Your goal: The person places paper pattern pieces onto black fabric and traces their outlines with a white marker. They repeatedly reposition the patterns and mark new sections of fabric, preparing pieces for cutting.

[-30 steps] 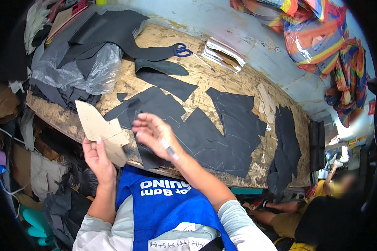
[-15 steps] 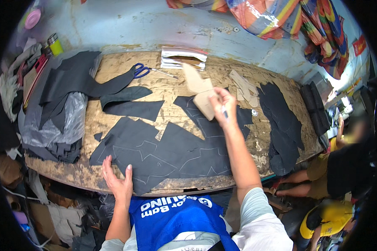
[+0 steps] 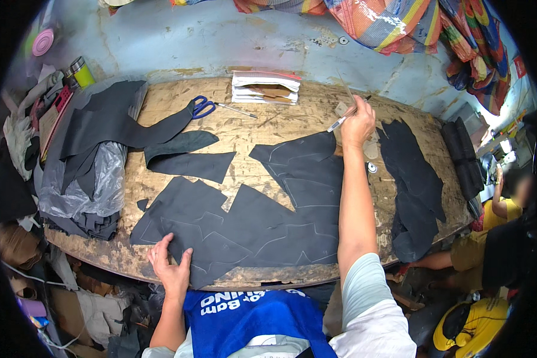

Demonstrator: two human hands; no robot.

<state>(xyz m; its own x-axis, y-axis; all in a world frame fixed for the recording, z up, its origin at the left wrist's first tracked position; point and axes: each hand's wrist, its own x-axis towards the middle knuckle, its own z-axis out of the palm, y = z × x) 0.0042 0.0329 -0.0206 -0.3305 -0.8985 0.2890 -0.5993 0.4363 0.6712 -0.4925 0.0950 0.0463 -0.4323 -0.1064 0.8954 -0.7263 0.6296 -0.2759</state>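
Observation:
Black sheet material (image 3: pixel 262 221) lies across the near half of the wooden table, marked with pale pattern outlines. My left hand (image 3: pixel 170 267) rests at its near left edge, thumb and fingers apart. Farther off, beyond the sheet's right part, my right hand (image 3: pixel 359 122) grips a slim pen (image 3: pixel 335 124) together with a tan cardboard pattern piece, which shows nearly edge-on above the fingers. Other cardboard pattern pieces (image 3: pixel 370 148) lie under and beside that hand, partly hidden by it.
Blue-handled scissors (image 3: pixel 203 107), another pen (image 3: pixel 235 111) and a stack of white folded paper (image 3: pixel 265 88) occupy the far side. Black cut pieces (image 3: pixel 409 185) are piled right; more black material and clear plastic (image 3: pixel 98 179) sit left. Other people are beyond the table's right end.
My right hand has moved away and to the right with the cardboard pattern piece, which has turned from face-on to nearly edge-on. My left hand stays at the sheet's near edge.

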